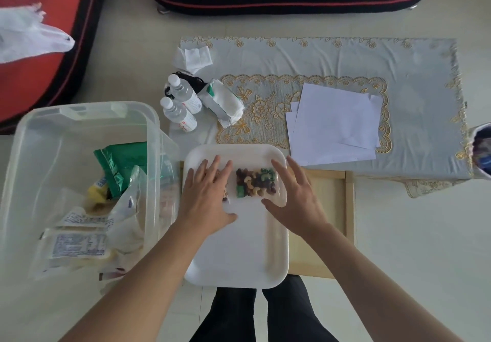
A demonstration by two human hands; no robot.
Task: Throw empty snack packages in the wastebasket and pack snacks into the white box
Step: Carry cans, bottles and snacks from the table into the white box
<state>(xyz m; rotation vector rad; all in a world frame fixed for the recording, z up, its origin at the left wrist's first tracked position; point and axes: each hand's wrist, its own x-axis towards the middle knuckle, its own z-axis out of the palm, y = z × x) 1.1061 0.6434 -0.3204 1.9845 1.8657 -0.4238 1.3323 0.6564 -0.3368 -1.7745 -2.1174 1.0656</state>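
Both forearms reach straight out from six o'clock over the white box [239, 248], a shallow tray lying in front of the person's knees. The left hand [210, 193] lies palm down at the box's ten o'clock corner, fingers straight and close together, thumb stretched out toward three o'clock. It presses on a small packet [225, 198] of which only a sliver shows. The right hand [295, 195] arches over the box's two o'clock side with fingers spread wide and lightly bent, gripping nothing. Its thumb and forefinger bracket the right end of a clear bag of nuts [255, 186], though I cannot tell whether they touch it. That bag lies flat in the upper half of the box, and the lower half is bare. The box's left edge sits just beside a clear bin [156, 129] holding more wrappers, and a wooden frame [326, 209] juts out from under its right edge. The wastebasket [481, 150] stands well apart at three o'clock, past the corner of a cloth-covered table [411, 76].
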